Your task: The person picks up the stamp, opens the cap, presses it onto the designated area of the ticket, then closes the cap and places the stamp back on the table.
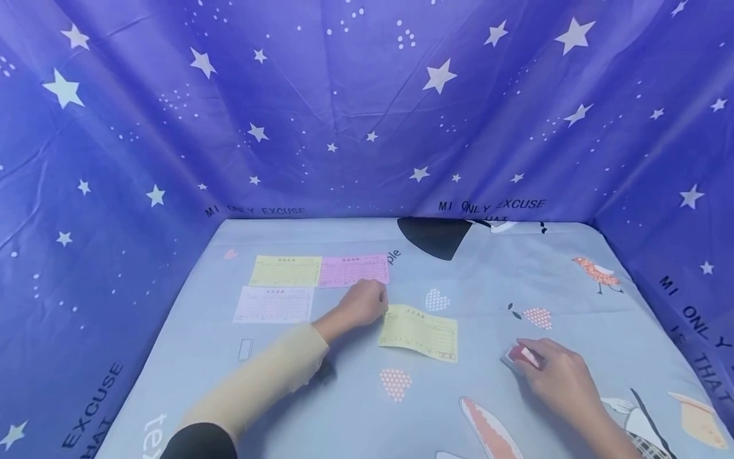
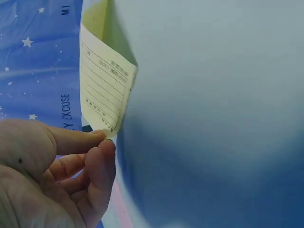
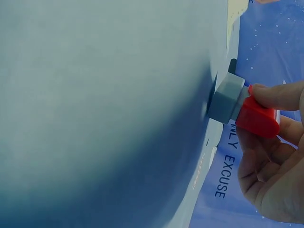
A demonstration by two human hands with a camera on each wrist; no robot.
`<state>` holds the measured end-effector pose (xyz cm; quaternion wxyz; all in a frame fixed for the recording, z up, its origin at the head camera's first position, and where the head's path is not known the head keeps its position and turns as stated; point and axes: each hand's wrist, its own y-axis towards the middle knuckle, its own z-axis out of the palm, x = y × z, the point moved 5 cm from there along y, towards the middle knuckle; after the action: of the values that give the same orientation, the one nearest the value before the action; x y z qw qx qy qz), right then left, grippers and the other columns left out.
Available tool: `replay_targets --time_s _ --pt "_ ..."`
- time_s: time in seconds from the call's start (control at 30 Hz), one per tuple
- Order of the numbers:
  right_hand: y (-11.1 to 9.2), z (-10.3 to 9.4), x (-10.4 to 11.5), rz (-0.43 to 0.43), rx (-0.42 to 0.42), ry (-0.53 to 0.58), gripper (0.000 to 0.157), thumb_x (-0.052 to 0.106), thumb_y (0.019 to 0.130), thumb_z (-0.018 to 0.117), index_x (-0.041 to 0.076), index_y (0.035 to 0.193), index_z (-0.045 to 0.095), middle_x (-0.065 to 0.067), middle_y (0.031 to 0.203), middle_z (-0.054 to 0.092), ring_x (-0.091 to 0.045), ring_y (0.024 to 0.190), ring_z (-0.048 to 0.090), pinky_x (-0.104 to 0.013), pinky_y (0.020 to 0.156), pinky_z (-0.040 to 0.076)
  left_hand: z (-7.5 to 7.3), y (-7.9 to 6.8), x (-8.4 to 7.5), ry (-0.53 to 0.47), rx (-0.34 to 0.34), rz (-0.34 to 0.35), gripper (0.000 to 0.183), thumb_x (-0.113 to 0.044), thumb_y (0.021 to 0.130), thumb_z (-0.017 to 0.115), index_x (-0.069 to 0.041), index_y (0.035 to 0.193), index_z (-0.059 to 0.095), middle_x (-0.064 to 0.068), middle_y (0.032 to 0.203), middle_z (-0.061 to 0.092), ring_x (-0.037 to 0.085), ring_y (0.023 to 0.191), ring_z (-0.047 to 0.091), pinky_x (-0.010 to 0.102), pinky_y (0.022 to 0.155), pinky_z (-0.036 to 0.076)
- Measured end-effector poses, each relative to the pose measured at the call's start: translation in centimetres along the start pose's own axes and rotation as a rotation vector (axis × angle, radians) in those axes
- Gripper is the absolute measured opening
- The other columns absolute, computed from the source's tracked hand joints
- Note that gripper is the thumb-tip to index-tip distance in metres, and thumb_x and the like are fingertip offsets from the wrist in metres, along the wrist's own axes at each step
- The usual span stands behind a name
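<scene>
My left hand pinches one corner of a yellow printed form between thumb and forefinger. Seen from the left wrist, the paper bends upward from the fingertips. A small boxed mark shows near its lower right corner in the head view. Off to the right, my right hand grips a stamp by its red handle, just over the cloth. The right wrist view shows the stamp's grey base pointing away from the fingers; whether it touches the cloth I cannot tell.
Behind the left hand lie another yellow form, a pink form and a white form, edge to edge. A pale blue patterned cloth covers the table. Purple star-printed curtains enclose its back and sides.
</scene>
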<state>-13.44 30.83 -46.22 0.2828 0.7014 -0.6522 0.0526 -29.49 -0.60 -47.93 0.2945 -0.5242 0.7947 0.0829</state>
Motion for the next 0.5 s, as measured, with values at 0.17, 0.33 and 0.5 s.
replay_targets --time_s 0.17,0.33,0.5 --pt "-0.1 -0.2 -0.2 -0.001 -0.015 -0.002 0.033 0.005 0.070 0.085 0.004 0.102 0.077 -0.005 0.088 0.074 -0.027 0.074 0.067 -0.051 0.068 0.052 -0.7 2.2 -1.4 0.039 -0.006 0.001 0.026 0.000 0.091 0.060 -0.012 0.068 0.057 -0.002 0.060 0.053 0.011 0.052 0.048 0.022 0.047 0.040" --pt "-0.3 -0.3 -0.5 -0.002 -0.032 -0.019 0.032 0.006 0.070 0.086 0.005 0.101 0.078 -0.002 0.086 0.074 -0.013 0.067 0.058 -0.044 0.064 0.051 -1.3 4.3 -2.4 0.118 -0.031 0.014 0.022 0.002 0.090 0.059 -0.010 0.071 0.060 0.001 0.066 0.057 0.015 0.058 0.052 0.025 0.052 0.043" --pt "-0.4 -0.3 -1.0 0.018 -0.026 -0.010 0.033 0.007 0.070 0.088 0.006 0.102 0.078 0.001 0.084 0.072 -0.006 0.064 0.052 -0.038 0.060 0.049 -1.2 6.6 -2.5 0.159 -0.046 -0.001 0.022 0.001 0.090 0.059 -0.010 0.071 0.059 0.003 0.066 0.056 0.017 0.058 0.052 0.027 0.052 0.044"
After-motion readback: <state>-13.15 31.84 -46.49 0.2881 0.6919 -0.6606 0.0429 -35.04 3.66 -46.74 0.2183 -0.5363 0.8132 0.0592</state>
